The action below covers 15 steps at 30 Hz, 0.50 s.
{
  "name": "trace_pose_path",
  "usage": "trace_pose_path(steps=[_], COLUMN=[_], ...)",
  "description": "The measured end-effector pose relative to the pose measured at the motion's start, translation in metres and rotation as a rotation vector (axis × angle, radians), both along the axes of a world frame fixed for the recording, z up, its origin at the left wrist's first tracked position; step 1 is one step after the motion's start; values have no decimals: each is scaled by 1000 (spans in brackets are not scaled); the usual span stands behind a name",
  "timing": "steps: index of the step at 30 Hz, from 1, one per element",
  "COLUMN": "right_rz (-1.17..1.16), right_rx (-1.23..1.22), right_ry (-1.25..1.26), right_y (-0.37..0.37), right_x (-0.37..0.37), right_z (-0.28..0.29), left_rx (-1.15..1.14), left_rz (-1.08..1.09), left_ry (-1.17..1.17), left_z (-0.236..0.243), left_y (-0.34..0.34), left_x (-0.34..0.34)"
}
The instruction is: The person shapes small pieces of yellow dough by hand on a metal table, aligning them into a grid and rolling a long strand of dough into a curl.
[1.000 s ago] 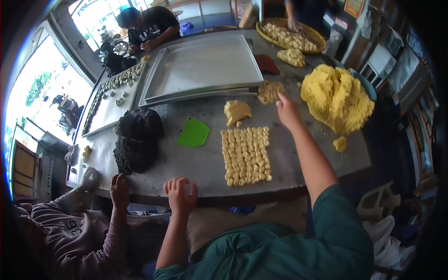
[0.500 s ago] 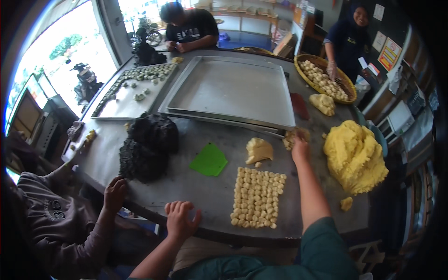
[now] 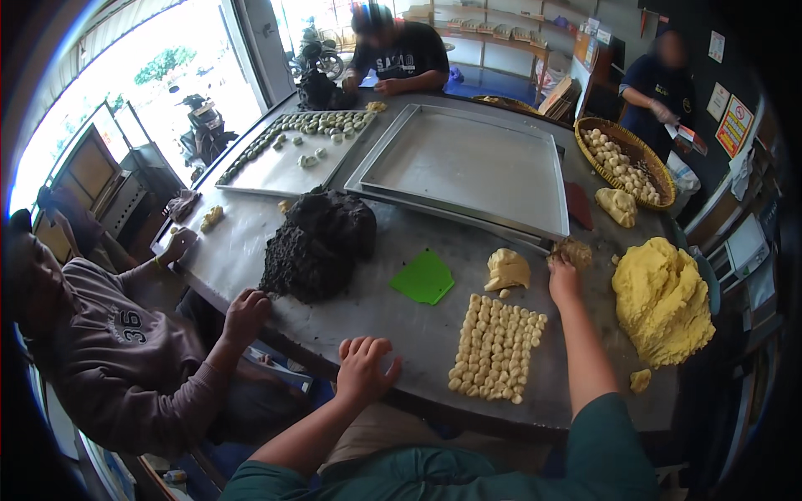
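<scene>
The person's left hand (image 3: pixel 365 367) hung over the near edge of the grey metal surface (image 3: pixel 401 334), fingers loosely spread and holding nothing; contact with the metal could not be confirmed. A co-worker's bare hand (image 3: pixel 246 314) lay at that edge, farther left. To the right of the left hand, a rectangular block of small pale dough balls (image 3: pixel 499 346) lay in tight rows, presumably to keep them together and within reach. A small yellow lump (image 3: pixel 640 382) sat near the near-right corner.

The right hand (image 3: pixel 565 280) reached forward to a low, brown, crumbly heap (image 3: pixel 578 250), its fingers touching it; whether they pinched any could not be told. The heap lay just off the near-right corner of a large shallow silver metal tray (image 3: pixel 468 171), apparently placed to suit the right arm. Left of that hand stood a smooth pale dough lump (image 3: pixel 508 269), then a flat green angular sheet (image 3: pixel 423 277).

A rough black mass (image 3: pixel 322 242) stood toward the surface's left and a crumbly yellow mass (image 3: pixel 664 301) by its right edge, seemingly set apart to prevent mixing.

The silver tray showed its metal base. Left of it, a second shallow metal tray (image 3: pixel 271 171) held dark green balls (image 3: pixel 322 125), mostly along its far and left edges. Toward the far-right corner, a round woven yellow-rimmed basket (image 3: pixel 642 150) contained pale round balls (image 3: pixel 614 161).
</scene>
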State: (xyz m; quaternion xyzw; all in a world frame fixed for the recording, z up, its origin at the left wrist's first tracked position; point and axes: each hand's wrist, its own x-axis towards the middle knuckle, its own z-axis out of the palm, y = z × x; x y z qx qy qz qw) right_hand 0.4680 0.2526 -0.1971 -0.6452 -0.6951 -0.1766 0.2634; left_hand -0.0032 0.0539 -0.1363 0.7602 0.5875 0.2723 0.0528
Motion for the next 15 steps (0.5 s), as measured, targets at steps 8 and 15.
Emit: trace_pose_path(steps=[8, 15], right_rz=[-3, -121], right_rx=[-670, -177], right_ry=[-92, 119], right_y=[-22, 15], right_x=[-3, 16], right_z=[45, 5], left_rx=[19, 17], left_rz=[32, -13], left_ry=[-21, -22], left_z=[-3, -1], left_y=[-9, -10], left_x=[-10, -8])
